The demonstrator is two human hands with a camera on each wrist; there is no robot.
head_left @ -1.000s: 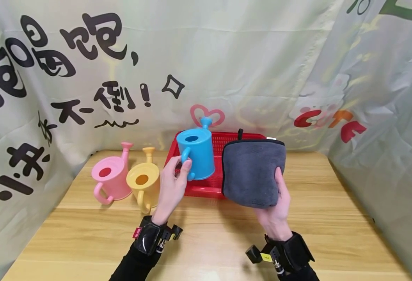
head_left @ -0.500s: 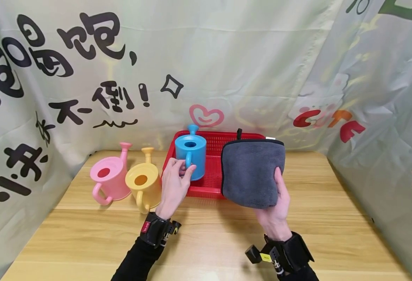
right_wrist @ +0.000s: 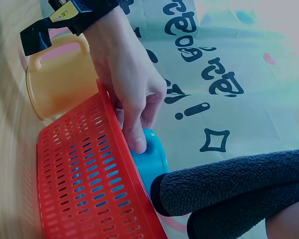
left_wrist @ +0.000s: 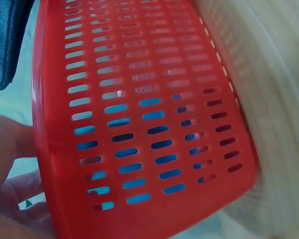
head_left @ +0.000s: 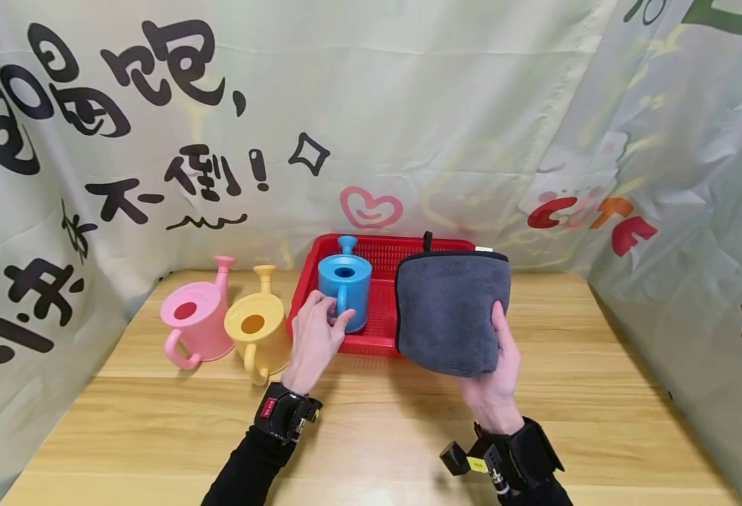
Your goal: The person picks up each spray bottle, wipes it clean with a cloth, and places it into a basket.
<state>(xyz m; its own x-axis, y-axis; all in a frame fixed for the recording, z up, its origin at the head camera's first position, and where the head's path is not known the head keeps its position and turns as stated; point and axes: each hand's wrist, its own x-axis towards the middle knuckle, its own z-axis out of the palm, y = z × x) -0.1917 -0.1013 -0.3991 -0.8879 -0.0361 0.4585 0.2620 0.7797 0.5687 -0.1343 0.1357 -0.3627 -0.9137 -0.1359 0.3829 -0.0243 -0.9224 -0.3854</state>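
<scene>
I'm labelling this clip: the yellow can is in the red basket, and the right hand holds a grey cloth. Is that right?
Not quite: the head view shows the blue can in the red basket; the yellow can stands on the table outside it. The right hand does hold a grey cloth.

black sleeves (head_left: 247, 467), wristbands (head_left: 285, 416); red label (head_left: 268, 407), yellow label (head_left: 478, 464)

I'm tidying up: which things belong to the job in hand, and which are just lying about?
Seemingly in use:
blue watering can, left hand at its handle
red basket around it
grey cloth, gripped by the right hand

Apparently just standing by:
pink watering can
yellow watering can
</scene>
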